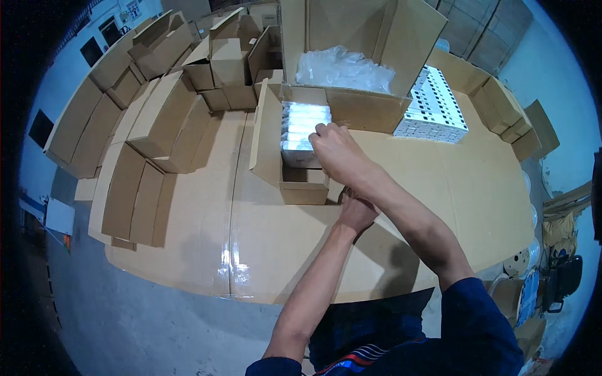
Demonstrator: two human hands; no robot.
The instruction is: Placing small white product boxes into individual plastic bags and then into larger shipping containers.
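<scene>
Small open carton being filled; both hands at it.

A small carton [295, 169] is seen open on the cardboard-covered table [439, 207], its long axis running away from the person, with white wrapped packs [303, 128] stacked inside. The right hand [335, 150] is laid over the near end of the packs, fingers curled together on the top pack, which lies just left of and beyond the fingertips. The left hand [356, 212] is pressed against the carton's near right corner, lower and partly hidden; its finger spread cannot be told. A larger carton [364, 106] with clear bags [342, 69] stands behind; white boxes [433, 106] are stacked to its right, folded cartons [150, 119] to the left.
</scene>
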